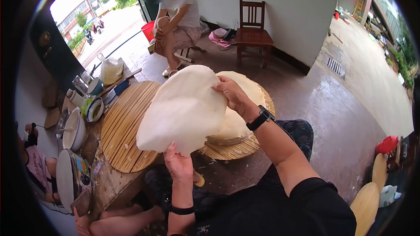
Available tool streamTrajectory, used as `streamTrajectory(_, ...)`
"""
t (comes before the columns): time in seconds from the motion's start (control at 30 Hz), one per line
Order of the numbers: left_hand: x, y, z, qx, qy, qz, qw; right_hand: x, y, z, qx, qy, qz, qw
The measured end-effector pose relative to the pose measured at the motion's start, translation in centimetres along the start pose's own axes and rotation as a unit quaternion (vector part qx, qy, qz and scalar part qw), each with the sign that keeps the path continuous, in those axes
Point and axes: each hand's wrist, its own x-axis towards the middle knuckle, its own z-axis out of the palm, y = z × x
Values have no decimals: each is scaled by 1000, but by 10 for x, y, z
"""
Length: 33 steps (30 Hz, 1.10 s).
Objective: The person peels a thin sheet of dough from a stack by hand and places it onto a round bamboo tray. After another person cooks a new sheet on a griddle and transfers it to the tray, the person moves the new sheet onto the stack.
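Observation:
A large, thin, pale flatbread [181, 109] hangs between my two hands, its surface slightly curved. My left hand [178, 162] pinches its lower edge, thumb on the near face and fingers mostly hidden. At its upper right edge, my right hand [235, 94] is closed on the sheet with the thumb in front. Behind and below it lies a stack of similar flatbreads [232, 124] on a round slatted mat [245, 152]. The held sheet partly covers this stack. To the left, another round slatted mat [127, 126] rests on the wooden table, partly behind the sheet.
Left on the table stand a white basin [74, 131], a bowl of greens [94, 110], a plastic bag [111, 70] and a round griddle [65, 179]. A seated person [177, 17] is ahead, another at lower left. A wooden chair [253, 35] stands by the wall.

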Motion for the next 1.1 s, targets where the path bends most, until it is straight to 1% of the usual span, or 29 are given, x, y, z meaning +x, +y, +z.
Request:
streamTrajectory(0.07,-1,-21,23,7,-16,0,1000,-7,-15,-36,33,-12,-36,999)
streamTrajectory(0.13,4,-44,33,19,-64,-14,998,-27,-34,-57,49,39,-54,997)
streamTrajectory(0.17,3,-55,38,24,-71,-25,997,-32,-38,-71,55,55,-61,995)
streamTrajectory(0.2,5,-66,38,26,-73,-28,997,-34,-39,-87,62,71,-68,993)
streamTrajectory(0.23,9,-79,35,33,-66,-56,996,-31,-33,-109,65,75,-69,993)
streamTrajectory(0.3,16,-100,29,43,-33,-123,991,-23,-17,-146,51,119,-71,989)
streamTrajectory(0.33,21,-110,21,49,-33,-127,990,-23,-12,-154,56,125,-71,988)
streamTrajectory(0.4,29,-125,2,112,43,-179,976,-25,0,-170,20,188,-34,981)
streamTrajectory(0.43,32,-131,-5,118,45,-183,975,-24,7,-179,24,192,-32,981)
streamTrajectory(0.5,38,-139,-17,161,40,-183,969,-17,20,-196,-102,237,-36,965)
streamTrajectory(0.53,38,-138,-20,167,41,-185,968,-10,29,-207,-96,240,-34,965)
streamTrajectory(0.6,41,-137,-22,194,43,-206,958,2,41,-224,-182,273,-63,942)
streamTrajectory(0.63,43,-135,-22,199,41,-207,957,-2,33,-217,-178,276,-63,942)
streamTrajectory(0.7,45,-132,-23,219,-2,-216,951,-7,22,-210,-268,324,-23,907)
streamTrajectory(0.73,47,-131,-23,224,-2,-217,950,-6,23,-213,-264,326,-22,907)
streamTrajectory(0.8,49,-129,-25,240,2,-221,945,-5,21,-218,-367,307,-41,877)
streamTrajectory(0.83,49,-129,-26,245,4,-223,944,-4,22,-221,-363,309,-37,878)
streamTrajectory(0.9,52,-130,-27,257,3,-224,940,-3,23,-227,-451,312,-31,836)
streamTrajectory(1.03,54,-132,-25,281,17,-227,932,-7,20,-229,-461,319,-23,828)
streamTrajectory(1.1,52,-133,-21,300,45,-213,929,-12,13,-227,-310,317,35,896)
